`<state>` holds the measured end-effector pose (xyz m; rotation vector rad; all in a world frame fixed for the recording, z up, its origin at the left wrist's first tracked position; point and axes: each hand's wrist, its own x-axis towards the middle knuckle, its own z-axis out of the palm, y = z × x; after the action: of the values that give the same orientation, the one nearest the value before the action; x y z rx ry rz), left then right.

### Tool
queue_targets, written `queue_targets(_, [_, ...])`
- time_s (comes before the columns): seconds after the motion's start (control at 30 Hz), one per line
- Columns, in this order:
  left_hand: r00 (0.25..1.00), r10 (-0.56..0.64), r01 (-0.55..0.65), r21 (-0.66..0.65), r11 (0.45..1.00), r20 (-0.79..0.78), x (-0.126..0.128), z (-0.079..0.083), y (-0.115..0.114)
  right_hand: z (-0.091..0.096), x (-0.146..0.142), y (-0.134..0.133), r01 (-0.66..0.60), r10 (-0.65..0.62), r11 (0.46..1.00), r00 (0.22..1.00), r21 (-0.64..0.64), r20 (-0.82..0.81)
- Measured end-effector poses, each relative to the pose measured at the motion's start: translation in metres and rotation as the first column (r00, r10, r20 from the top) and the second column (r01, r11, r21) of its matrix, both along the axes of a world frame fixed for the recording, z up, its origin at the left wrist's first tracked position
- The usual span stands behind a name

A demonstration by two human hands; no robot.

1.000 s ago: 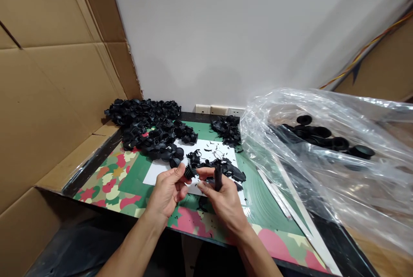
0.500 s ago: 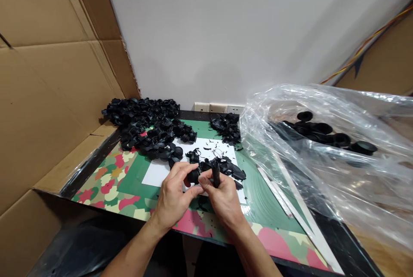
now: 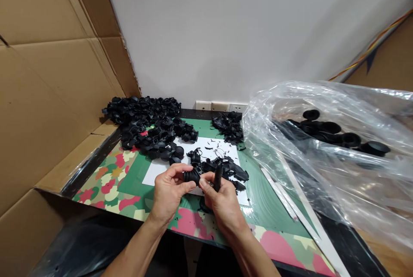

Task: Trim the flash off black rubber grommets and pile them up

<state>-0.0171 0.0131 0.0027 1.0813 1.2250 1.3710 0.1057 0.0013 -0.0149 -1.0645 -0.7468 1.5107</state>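
Between the thumb and fingers of my left hand [image 3: 168, 194] is a black ribbed rubber bellows [image 3: 191, 176], turned sideways over the white sheet [image 3: 149, 175]. My right hand [image 3: 223, 204] grips a dark, pen-like tool [image 3: 218, 176] that points upward from the fist. The right thumb and fingertips meet the right end of the bellows; the tool's working end is hidden. Just beyond both hands lie more black bellows and thin rubber offcuts [image 3: 235, 169] on the sheet.
Heaped black bellows [image 3: 143, 111] fill the back left, beside a cardboard wall [image 3: 64, 87]. A pile of rubber scraps [image 3: 227, 127] sits near the wall sockets [image 3: 220, 106]. To the right, a clear plastic bag [image 3: 361, 191] holds more bellows [image 3: 351, 140]; white strips [image 3: 280, 195] lie before it.
My left hand has shifted slightly left, and the bellows has turned to lie more sideways. My right hand stays close to its end, still holding the tool. The view has shifted slightly.
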Motion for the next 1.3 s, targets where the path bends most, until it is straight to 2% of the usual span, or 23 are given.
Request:
queue_targets(0.27, [1.0,-0.029,0.028,0.028,0.999,0.013,-0.0017,-0.0042,0.0018,-0.0033,0.0007,0.0022,-0.023,0.022,0.999,1.0,-0.035,-0.004])
queue_targets(0.6, [0.996,0.016,-0.001,-0.152,0.988,0.093,-0.0003,0.0,-0.0003,-0.0047,0.0,0.002,-0.042,0.038,0.997,0.997,-0.063,-0.06])
queue_targets(0.9, [0.992,0.064,-0.047,-0.16,0.986,0.105,-0.0016,0.0026,-0.0009,-0.0062,-0.0014,0.0024,-0.065,0.059,0.995,0.995,-0.082,-0.079])
queue_targets(1.3, [0.989,0.07,-0.051,-0.15,0.987,0.128,-0.0056,-0.0038,-0.0034,-0.0033,-0.0024,0.0013,-0.078,0.068,0.991,0.993,-0.107,-0.094])
